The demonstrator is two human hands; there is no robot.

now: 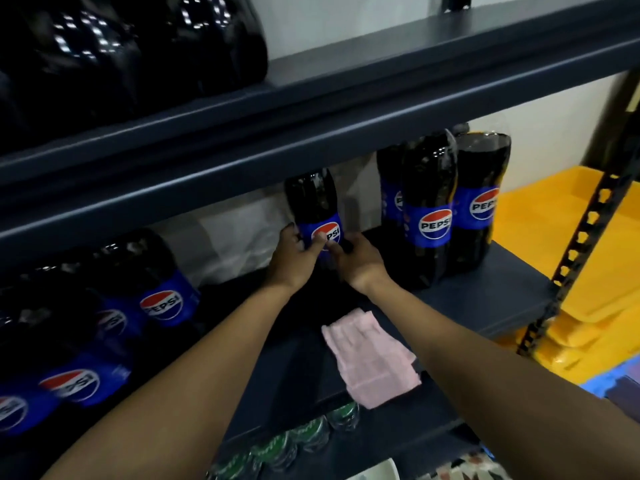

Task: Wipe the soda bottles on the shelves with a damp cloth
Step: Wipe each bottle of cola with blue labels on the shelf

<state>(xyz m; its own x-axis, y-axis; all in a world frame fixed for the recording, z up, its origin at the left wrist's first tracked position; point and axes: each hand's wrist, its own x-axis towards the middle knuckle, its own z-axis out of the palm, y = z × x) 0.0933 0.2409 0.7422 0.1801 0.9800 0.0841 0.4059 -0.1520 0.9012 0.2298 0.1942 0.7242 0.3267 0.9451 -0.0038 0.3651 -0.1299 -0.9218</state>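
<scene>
A dark cola bottle with a blue label stands upright at the back of the middle shelf. My left hand grips its left side, thumb across the label. My right hand holds its right side at the same height. A folded pink cloth lies on the shelf board near the front edge, between my forearms, with neither hand touching it. Three more cola bottles stand in a group to the right. Several others crowd the left end of the shelf.
The upper shelf juts out overhead and carries dark bottles at the left. Green-capped bottles sit on the shelf below. A perforated black upright frames the right end, with yellow crates behind it.
</scene>
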